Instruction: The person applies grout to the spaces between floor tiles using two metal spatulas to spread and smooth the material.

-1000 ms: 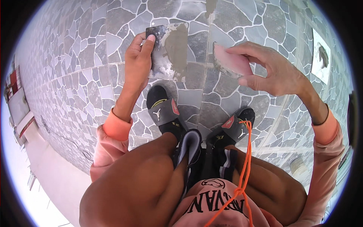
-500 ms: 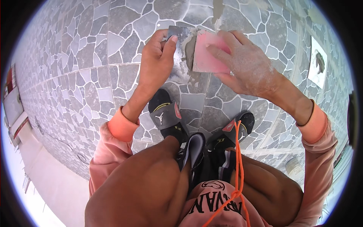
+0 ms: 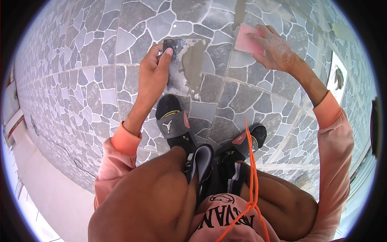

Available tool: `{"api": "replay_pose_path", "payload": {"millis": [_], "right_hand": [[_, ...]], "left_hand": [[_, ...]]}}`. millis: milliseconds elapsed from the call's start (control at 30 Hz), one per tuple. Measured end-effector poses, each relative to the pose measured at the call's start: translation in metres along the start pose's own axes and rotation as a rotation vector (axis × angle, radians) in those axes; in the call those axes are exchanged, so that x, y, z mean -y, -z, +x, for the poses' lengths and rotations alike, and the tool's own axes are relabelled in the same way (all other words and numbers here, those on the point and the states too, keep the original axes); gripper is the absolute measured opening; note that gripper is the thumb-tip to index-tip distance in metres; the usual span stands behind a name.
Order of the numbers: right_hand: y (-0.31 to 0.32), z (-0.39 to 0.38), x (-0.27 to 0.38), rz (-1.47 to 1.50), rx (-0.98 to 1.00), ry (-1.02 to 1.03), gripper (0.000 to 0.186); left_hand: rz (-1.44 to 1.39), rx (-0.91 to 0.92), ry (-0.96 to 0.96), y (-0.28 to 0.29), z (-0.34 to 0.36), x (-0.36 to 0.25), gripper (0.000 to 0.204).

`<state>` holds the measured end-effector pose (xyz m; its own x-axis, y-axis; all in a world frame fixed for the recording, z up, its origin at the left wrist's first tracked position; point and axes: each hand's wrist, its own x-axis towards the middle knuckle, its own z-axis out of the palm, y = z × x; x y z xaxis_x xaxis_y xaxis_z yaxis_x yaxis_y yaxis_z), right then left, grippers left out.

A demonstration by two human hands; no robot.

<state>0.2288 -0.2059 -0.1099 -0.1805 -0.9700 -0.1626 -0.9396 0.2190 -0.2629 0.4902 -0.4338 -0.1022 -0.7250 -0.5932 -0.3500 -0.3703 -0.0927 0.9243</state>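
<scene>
Work partly complete along a joint (image 3: 228, 67) in the stone-patterned tile floor (image 3: 137, 40), seen from above. At the far end, a band of grey paste (image 3: 239, 14) covers the line of the joint and ends close to the pink pad (image 3: 244, 40). I judge that stretch to be coated but not tidied, since the band looks wider than the bare joint nearby. Toward my sandals (image 3: 174, 121) the same joint shows only as a narrow line without such a band; I take that length, and any cleaning of the tile faces, to be left. A thick patch of paste lies on the dark plate (image 3: 175, 60), so the supply in hand does not look spent.

The fingers of my left hand (image 3: 154, 74) are closed on the plate's left edge, thumb on the upper face and the others curled behind; the patch lies to the right of the thumb, apart from it. The fingers of my right hand (image 3: 278, 50) grip the pink pad from its right side and are spread over its face, leaving its left part uncovered. The pad is beyond and to the right of the plate, well apart from it, with its left edge at or just beside the joint; whether it touches the floor, I cannot tell.
</scene>
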Motion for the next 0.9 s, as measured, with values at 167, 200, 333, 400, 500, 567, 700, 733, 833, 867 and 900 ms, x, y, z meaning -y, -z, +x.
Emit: {"api": "replay_pose_path", "payload": {"millis": [167, 200, 333, 400, 500, 567, 700, 733, 833, 867, 900], "right_hand": [[-0.014, 0.025, 0.001, -0.132, 0.012, 0.012, 0.046], [-0.012, 0.027, 0.001, -0.239, 0.117, -0.005, 0.046], [0.014, 0.039, 0.019, -0.442, 0.363, -0.075, 0.045], [0.01, 0.033, 0.031, -0.354, 0.286, -0.07, 0.045], [-0.01, 0.013, 0.032, -0.342, 0.237, -0.067, 0.045], [-0.01, 0.015, 0.04, -0.389, 0.246, -0.042, 0.046], [-0.006, 0.009, 0.061, -0.343, 0.307, -0.079, 0.047], [-0.009, 0.004, 0.063, -0.273, 0.238, -0.071, 0.047], [-0.019, 0.004, 0.065, -0.322, 0.299, -0.065, 0.044], [-0.017, 0.005, 0.068, -0.314, 0.299, -0.063, 0.044], [-0.013, 0.006, 0.069, -0.341, 0.369, -0.079, 0.042]], "left_hand": [[-0.108, -0.004, 0.029, -0.006, -0.001, 0.001, 0.024], [-0.12, 0.01, 0.036, -0.007, 0.0, 0.001, 0.024], [-0.075, 0.013, 0.048, 0.001, 0.003, -0.002, 0.024], [-0.074, 0.007, 0.044, 0.008, 0.004, 0.003, 0.024], [-0.116, 0.013, 0.039, -0.004, 0.005, 0.003, 0.024], [-0.125, -0.004, 0.048, -0.003, 0.005, -0.001, 0.025], [-0.028, 0.025, 0.069, 0.003, 0.006, 0.002, 0.026], [-0.074, 0.026, 0.069, -0.001, 0.008, 0.001, 0.027], [-0.163, 0.0, 0.069, -0.011, 0.006, -0.001, 0.026], [-0.157, -0.002, 0.074, -0.009, 0.005, -0.001, 0.026], [-0.114, 0.004, 0.058, -0.007, 0.006, -0.002, 0.027]]}}
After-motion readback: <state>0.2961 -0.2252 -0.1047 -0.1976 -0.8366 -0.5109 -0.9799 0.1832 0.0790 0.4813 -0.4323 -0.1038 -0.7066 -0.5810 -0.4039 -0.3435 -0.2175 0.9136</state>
